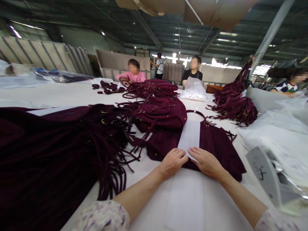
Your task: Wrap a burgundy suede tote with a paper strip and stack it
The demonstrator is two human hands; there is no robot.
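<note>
A maroon suede-like handbag (218,147) lies flat on the table in front of me, its round handle pointing away. Across it runs a long white paper strip (190,133), which continues over the bag's near edge onto the table. My left hand (173,162) is closed, fingers curled on the strip's left side at that edge. Opposite it, my right hand (206,162) is closed on the right side, fingertips pressing the strip against the bag. The thumbs are partly hidden.
Left of me lies a large pile of maroon bags (60,154) with dangling straps. More bags (160,110) are stacked ahead, and maroon straps (237,102) heap at the right. A grey plastic holder (269,176) and clear plastic bags (276,138) lie right. Several people work beyond.
</note>
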